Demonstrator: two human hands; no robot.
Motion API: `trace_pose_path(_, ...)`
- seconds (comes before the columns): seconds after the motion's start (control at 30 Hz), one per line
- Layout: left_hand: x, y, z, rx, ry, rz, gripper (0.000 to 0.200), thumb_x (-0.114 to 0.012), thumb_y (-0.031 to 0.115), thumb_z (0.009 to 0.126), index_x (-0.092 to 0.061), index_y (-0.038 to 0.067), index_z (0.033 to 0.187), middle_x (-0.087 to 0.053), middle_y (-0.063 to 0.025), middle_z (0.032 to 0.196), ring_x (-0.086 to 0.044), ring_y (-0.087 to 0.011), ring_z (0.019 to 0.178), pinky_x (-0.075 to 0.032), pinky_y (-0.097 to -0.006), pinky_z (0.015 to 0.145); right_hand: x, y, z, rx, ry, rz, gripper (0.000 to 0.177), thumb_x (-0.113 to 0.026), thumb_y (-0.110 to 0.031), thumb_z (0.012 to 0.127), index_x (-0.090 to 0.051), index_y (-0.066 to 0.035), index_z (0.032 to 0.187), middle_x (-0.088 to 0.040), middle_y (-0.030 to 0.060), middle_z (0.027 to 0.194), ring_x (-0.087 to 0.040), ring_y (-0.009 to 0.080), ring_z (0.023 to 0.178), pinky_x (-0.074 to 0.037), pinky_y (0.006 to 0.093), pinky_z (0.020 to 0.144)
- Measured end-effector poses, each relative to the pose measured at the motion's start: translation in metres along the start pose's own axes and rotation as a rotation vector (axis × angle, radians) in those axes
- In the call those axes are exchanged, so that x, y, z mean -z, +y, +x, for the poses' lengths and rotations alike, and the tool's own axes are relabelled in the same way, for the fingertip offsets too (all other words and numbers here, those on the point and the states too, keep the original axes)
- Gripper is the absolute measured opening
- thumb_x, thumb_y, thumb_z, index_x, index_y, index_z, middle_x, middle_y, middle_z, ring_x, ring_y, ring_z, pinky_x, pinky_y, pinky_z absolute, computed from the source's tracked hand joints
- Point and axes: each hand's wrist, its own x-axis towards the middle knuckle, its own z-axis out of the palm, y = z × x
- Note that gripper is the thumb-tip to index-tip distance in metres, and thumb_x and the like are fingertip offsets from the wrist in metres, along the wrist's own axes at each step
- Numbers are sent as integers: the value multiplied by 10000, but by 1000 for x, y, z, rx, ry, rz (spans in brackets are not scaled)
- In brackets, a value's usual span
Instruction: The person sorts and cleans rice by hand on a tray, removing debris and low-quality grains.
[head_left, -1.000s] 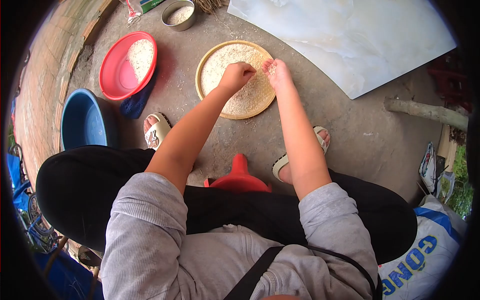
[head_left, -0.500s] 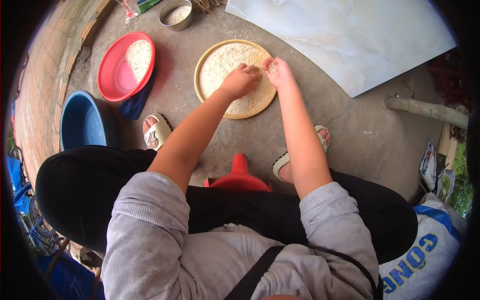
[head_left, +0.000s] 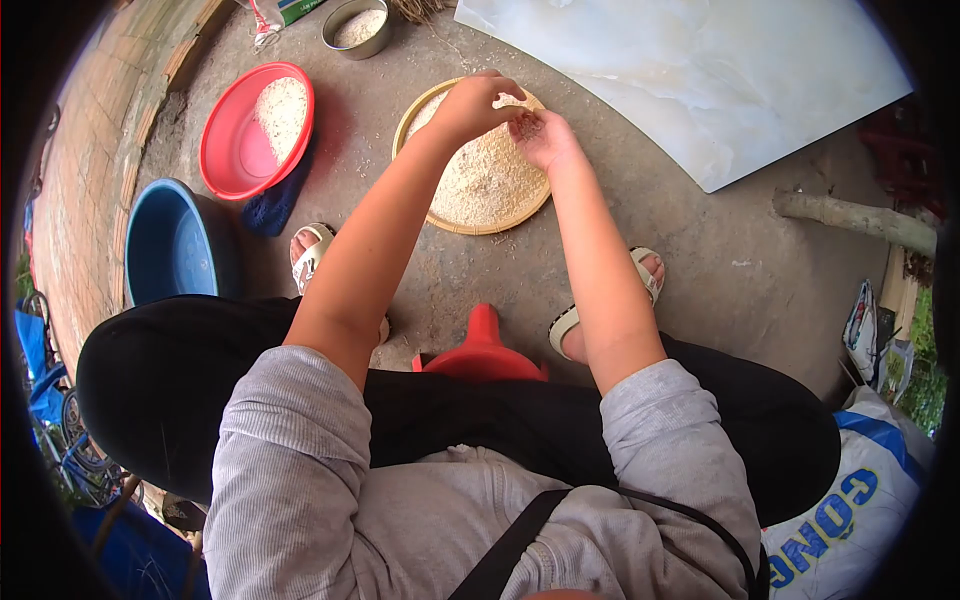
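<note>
A round woven tray (head_left: 437,222) holds a spread of pale rice grains (head_left: 487,185). Over its far part is my left hand (head_left: 470,108), knuckles up, with curved fingers and a visible gap between thumb and forefinger. The thumb reaches to the fingers of my right hand (head_left: 548,142). That right hand is cupped palm up at the tray's right edge, a small heap of grains (head_left: 532,124) in it, partly shaded. Whether anything tiny sits at the left fingertips, I cannot make out.
Left of the tray stand a red basin (head_left: 228,150) with grain and a blue tub (head_left: 165,245). A metal bowl (head_left: 358,30) of grain is at the back. A marbled panel (head_left: 690,80) lies right, near a wooden pole (head_left: 860,220). A red stool (head_left: 482,345) is beneath me.
My left hand has lifted from the grain and shifted up and slightly left, uncovering more of the heap. My right hand stays cupped, its palm tilted slightly more into shade.
</note>
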Motion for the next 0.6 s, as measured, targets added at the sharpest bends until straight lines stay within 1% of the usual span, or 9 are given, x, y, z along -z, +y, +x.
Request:
trace_pose_path(0.03,4,-2,-4,2,1,1,275,-735,216,736,-686,63,958,-661,-73,905,-612,-209,801,-499,-328,738,2,0,3,-58,-11,110,218,-419,-120,940,-511,71,993,-536,156,937,-563,251,873,-529,346,790)
trace_pose_path(0.1,12,-6,-12,101,-109,-43,263,-740,212,729,-679,59,933,-664,-69,912,-612,-211,815,-497,-336,741,7,-4,5,-21,-25,47,220,-416,-120,943,-503,75,998,-534,160,941,-563,251,872,-530,343,786)
trace_pose_path(0.13,11,-8,-19,125,-259,-15,263,-746,199,723,-673,63,936,-666,-67,916,-614,-204,838,-497,-336,731,10,-6,6,17,-36,-15,222,-413,-119,946,-496,79,1002,-532,164,945,-562,251,871,-530,340,782)
trace_pose_path(0.27,-14,-20,-72,-15,-613,88,237,-750,135,689,-647,103,901,-615,-65,950,-594,-266,937,-469,-373,822,20,-12,9,32,3,9,234,-406,-128,952,-494,84,996,-536,173,944,-567,252,869,-531,340,779)
trace_pose_path(0.3,-27,-32,-85,-101,-594,130,179,-725,107,693,-646,90,853,-619,-66,888,-608,-269,874,-482,-370,777,21,-13,8,31,23,24,239,-401,-132,954,-494,84,997,-539,176,949,-569,253,862,-531,341,777)
trace_pose_path(0.43,-21,-28,-89,-23,-314,39,72,-693,70,708,-651,50,763,-634,-62,737,-625,-246,705,-499,-341,674,23,-7,10,65,32,-53,262,-433,-161,953,-502,82,1022,-557,175,979,-579,252,900,-530,326,810)
trace_pose_path(0.5,-3,-18,-71,212,-275,-101,105,-709,92,724,-699,67,826,-680,-51,768,-646,-185,721,-508,-300,695,20,-2,10,47,14,-107,268,-418,-169,958,-499,78,1027,-556,175,971,-575,252,872,-529,335,786)
trace_pose_path(0.57,9,-12,-51,334,-194,-443,193,-730,133,722,-699,78,904,-690,-65,885,-647,-196,815,-507,-301,754,10,5,4,30,-10,-156,275,-403,-177,964,-495,73,1032,-556,174,963,-571,251,845,-528,344,762)
trace_pose_path(0.6,16,-1,-43,331,-191,-438,193,-730,133,722,-699,78,904,-690,-65,885,-647,-196,815,-507,-301,754,2,10,-6,-9,-55,-144,278,-406,-186,964,-500,67,1032,-560,164,957,-572,252,850,-531,341,758)
